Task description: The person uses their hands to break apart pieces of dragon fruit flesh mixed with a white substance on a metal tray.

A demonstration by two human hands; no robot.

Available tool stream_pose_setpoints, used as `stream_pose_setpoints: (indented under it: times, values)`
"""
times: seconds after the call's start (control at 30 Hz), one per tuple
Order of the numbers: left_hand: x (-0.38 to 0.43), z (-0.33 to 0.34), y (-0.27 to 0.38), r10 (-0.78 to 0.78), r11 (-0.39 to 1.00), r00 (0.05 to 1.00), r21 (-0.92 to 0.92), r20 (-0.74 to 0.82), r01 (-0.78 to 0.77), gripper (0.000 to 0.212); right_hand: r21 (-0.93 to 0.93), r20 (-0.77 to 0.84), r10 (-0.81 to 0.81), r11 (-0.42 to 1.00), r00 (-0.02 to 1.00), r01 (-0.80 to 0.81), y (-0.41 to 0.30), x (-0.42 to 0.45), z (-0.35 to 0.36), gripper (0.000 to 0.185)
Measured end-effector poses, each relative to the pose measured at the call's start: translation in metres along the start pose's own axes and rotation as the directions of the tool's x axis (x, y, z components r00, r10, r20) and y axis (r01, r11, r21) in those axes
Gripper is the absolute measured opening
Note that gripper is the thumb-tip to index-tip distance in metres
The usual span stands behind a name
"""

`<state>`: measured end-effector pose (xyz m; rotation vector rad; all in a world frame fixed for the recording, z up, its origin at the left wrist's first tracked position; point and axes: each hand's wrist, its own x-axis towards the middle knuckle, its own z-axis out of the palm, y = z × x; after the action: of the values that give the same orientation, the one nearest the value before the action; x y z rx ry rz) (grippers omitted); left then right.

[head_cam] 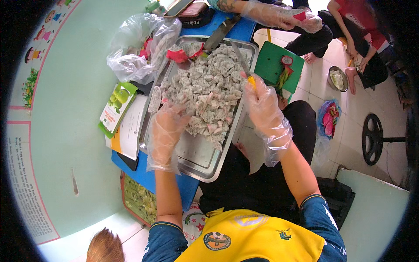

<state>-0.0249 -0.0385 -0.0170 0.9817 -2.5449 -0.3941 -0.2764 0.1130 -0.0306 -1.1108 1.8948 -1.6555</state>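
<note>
A steel tray lies before me with a heap of cut white dragon fruit on it. My right hand, in a clear plastic glove, grips a small knife with a yellow handle, its blade pointing up over the tray's right side. My left hand, gloved too, is over the tray's left part at the edge of the heap; its fingertips are blurred, so whether it holds a piece cannot be told. A long fruit piece lies near the tray's left rim. Red peel sits at the tray's far end.
A large knife blade rests across the far rim. Left of the tray are a plastic bag with peel and a green-white packet. At right lies a green cutting board. A co-worker's gloved hands are beyond; another person sits far right.
</note>
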Motion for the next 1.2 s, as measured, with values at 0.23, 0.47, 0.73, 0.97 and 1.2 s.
stream_pose_setpoints:
  times: [0.23,0.47,0.73,0.97,1.2]
  values:
    - [-0.005,0.01,0.008,-0.013,1.0,1.0,-0.004,-0.019,0.013,0.037,0.008,0.025,-0.007,1.0,1.0,0.006,0.005,-0.001,0.001,0.032]
    - [-0.007,0.006,0.007,0.011,1.0,1.0,-0.005,-0.01,-0.011,0.031,-0.021,0.044,-0.011,1.0,0.999,0.012,0.006,-0.002,0.006,0.031]
    - [-0.022,-0.011,-0.001,-0.071,0.893,0.997,-0.447,-0.006,0.061,0.029,0.044,0.068,-0.004,0.999,0.998,0.001,0.005,-0.002,0.006,0.032]
    - [-0.012,-0.01,0.007,-0.037,0.993,0.988,-0.113,-0.149,0.02,0.029,0.023,0.062,0.039,0.999,0.997,-0.041,0.002,-0.003,0.008,0.034]
    - [0.005,0.001,0.023,0.051,0.981,0.997,0.19,-0.057,-0.039,0.036,0.003,0.065,0.059,0.998,0.996,-0.059,0.001,-0.005,0.012,0.035]
